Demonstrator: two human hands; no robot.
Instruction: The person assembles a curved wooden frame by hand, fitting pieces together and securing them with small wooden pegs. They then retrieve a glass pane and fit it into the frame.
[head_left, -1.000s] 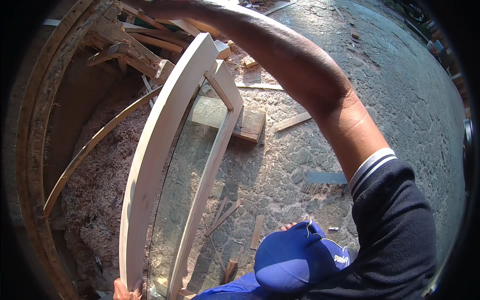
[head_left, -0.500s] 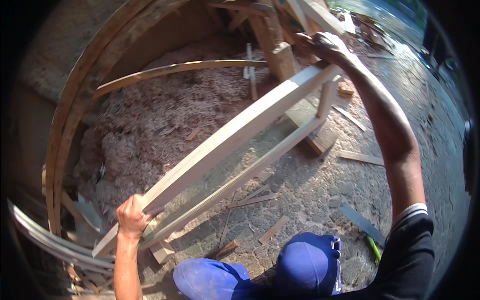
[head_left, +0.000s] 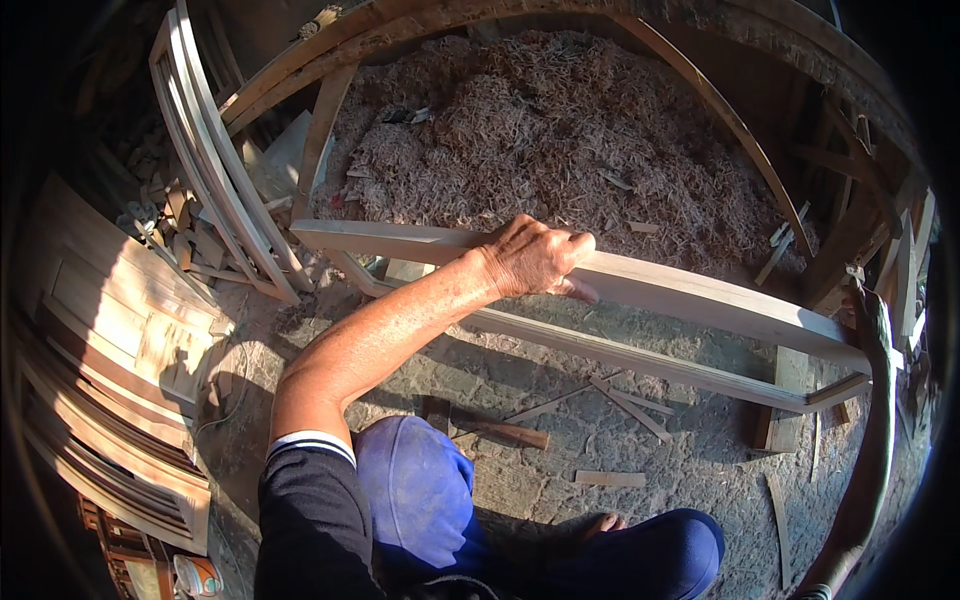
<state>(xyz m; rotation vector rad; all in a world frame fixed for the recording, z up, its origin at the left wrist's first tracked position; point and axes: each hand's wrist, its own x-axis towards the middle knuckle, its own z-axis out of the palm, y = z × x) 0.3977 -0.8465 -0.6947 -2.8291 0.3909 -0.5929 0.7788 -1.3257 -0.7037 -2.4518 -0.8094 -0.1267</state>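
Note:
A pale wooden frame (head_left: 700, 287) stands on its long edge across the ground before me, its upper rail tilting down to the right. My left hand (head_left: 535, 258) is closed over that rail near its middle, thumb on the near face. At the frame's right end my right hand (head_left: 868, 312) is closed at the corner, partly in shadow, with its fingers seen edge-on. Under the lower right corner sits a wooden block (head_left: 788, 400). My bent knees (head_left: 415, 490), in blue trousers, are close to the frame's near side.
A heap of wood shavings (head_left: 540, 130) lies behind the frame, under a curved timber (head_left: 700, 75). Slim frames (head_left: 215, 150) lean at the left, near stacked panels (head_left: 120, 330). Offcuts and a wood strip (head_left: 610, 478) lie on the rough ground, with a white tub (head_left: 198, 575) at lower left.
My view has swung left. My left hand has shifted from the frame's left end to about the middle of the upper rail; my right hand stays by the right end.

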